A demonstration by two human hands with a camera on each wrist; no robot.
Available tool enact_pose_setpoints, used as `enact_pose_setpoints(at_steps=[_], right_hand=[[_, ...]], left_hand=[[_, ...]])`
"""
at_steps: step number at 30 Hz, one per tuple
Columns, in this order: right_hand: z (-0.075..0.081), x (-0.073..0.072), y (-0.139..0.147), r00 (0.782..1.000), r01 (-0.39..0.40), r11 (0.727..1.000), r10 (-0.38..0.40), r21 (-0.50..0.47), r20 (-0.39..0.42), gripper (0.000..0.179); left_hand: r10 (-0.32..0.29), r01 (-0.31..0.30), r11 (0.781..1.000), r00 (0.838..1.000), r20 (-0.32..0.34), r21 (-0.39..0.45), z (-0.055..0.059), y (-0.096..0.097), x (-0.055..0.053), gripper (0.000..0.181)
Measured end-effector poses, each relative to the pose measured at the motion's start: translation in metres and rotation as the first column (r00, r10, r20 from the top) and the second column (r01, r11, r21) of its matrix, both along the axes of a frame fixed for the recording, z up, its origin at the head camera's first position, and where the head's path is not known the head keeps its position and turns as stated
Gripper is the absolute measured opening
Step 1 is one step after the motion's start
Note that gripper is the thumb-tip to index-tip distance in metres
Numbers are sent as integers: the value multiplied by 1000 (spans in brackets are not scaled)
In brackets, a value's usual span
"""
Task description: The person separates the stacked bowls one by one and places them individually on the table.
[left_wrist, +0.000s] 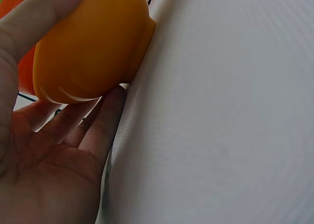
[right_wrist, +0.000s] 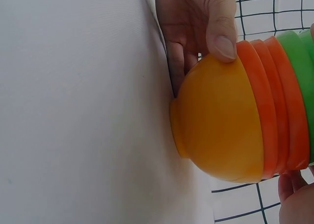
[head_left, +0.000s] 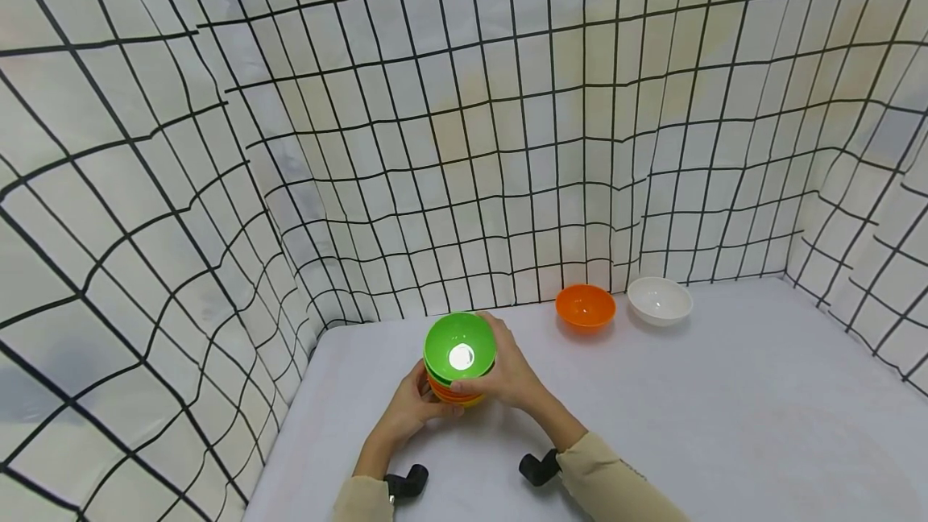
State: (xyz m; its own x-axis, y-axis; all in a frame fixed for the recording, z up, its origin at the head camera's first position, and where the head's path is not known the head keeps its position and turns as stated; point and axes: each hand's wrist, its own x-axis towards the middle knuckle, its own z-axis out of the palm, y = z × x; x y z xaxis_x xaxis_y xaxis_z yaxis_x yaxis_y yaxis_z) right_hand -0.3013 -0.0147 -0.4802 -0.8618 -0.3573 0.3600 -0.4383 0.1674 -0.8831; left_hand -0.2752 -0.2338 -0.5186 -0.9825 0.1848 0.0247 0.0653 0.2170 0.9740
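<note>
A stack of nested bowls stands on the white table. At its bottom is a yellow bowl [right_wrist: 221, 121], with several orange bowls [right_wrist: 265, 104] above it and green bowls on top. The uppermost green bowl [head_left: 460, 345] faces up with a bright reflection inside. My left hand [head_left: 409, 409] holds the stack low on its left side, its thumb on the yellow bowl and its fingers curved around the far side. From the right, my right hand [head_left: 511, 369] grips the green bowls near the top, thumb in front and fingers behind, partly hidden.
Farther back to the right, an orange bowl [head_left: 586, 308] and a white bowl [head_left: 660, 301] sit side by side on the table [head_left: 725, 409]. A white wall covering with a black grid [head_left: 464, 135] rises behind and at both sides.
</note>
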Motion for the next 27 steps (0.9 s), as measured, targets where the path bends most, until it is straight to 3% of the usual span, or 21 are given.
enact_pose_setpoints(at_steps=[27], right_hand=[[26, -1, 20, 998, 62, 997, -62, -53, -11, 112]], left_hand=[[-9, 8, 999, 1000, -15, -51, 1, 0, 0, 95]])
